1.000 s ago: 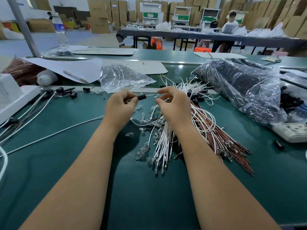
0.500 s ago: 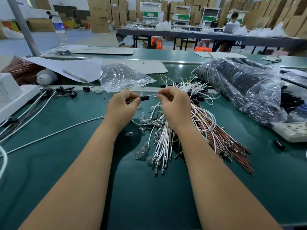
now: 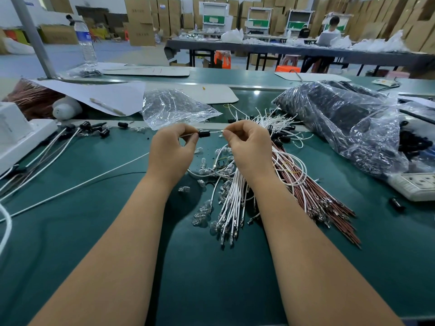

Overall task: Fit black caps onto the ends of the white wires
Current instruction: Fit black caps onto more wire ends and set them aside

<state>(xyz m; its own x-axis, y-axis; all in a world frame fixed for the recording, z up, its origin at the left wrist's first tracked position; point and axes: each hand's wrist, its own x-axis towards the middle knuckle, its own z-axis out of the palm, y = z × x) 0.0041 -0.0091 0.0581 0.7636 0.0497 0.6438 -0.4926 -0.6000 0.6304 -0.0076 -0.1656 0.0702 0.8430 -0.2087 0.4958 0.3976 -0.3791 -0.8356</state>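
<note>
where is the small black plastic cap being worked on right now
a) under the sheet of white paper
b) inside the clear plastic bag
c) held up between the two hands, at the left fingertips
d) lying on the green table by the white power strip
c: the small black plastic cap sits at the left hand's fingertips, with a thin white wire running from it to the right hand's pinch.
</note>
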